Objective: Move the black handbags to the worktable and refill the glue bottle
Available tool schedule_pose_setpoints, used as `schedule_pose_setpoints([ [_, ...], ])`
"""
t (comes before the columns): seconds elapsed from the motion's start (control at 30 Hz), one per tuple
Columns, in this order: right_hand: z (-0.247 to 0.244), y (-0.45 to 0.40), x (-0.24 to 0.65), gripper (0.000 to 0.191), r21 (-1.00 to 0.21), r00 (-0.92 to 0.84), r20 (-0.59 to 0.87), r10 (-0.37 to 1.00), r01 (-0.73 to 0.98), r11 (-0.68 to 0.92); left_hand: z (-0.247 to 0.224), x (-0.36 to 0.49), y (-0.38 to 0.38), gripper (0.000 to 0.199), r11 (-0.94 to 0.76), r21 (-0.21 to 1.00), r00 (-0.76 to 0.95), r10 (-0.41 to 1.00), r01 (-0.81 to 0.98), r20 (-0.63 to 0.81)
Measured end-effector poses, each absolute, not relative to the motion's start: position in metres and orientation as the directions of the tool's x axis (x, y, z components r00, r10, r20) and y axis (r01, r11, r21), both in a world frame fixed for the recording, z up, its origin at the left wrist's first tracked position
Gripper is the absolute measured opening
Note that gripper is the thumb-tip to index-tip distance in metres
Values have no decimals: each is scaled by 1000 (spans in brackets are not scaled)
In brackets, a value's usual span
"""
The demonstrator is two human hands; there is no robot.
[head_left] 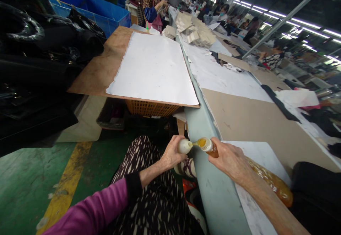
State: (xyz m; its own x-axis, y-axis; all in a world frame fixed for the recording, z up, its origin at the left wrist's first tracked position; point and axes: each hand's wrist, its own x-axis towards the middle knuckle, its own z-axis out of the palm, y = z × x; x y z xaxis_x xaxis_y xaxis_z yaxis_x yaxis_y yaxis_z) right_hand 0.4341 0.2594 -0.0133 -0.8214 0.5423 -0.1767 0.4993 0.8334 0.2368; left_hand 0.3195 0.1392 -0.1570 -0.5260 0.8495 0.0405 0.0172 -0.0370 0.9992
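My left hand (172,154) is closed around a small white squeeze bottle (184,146), its mouth turned to the right. My right hand (229,159) grips the neck of a large clear plastic bottle (277,189) holding amber liquid. That bottle lies tilted under my right forearm, which hides part of it. The two mouths face each other over the bench edge, with a thin strand of yellowish liquid (195,143) between them. Under the large bottle is a white sheet (255,149) on the bench.
A brown board (93,72) with white paper (157,68) juts out ahead, above a yellow basket (151,108). Black bags (39,61) are piled at left beside a blue bin (90,9). A masked co-worker (154,7) is at the far end. Stacked beige pieces (198,32) lie on the long bench.
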Motion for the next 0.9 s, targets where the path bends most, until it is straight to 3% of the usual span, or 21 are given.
schedule_pose_setpoints([
  [0.9,-18,262,436,13,247,-826,-164,539,495,833,-163,319,140,59,-58,998,-525,850,-23,37],
])
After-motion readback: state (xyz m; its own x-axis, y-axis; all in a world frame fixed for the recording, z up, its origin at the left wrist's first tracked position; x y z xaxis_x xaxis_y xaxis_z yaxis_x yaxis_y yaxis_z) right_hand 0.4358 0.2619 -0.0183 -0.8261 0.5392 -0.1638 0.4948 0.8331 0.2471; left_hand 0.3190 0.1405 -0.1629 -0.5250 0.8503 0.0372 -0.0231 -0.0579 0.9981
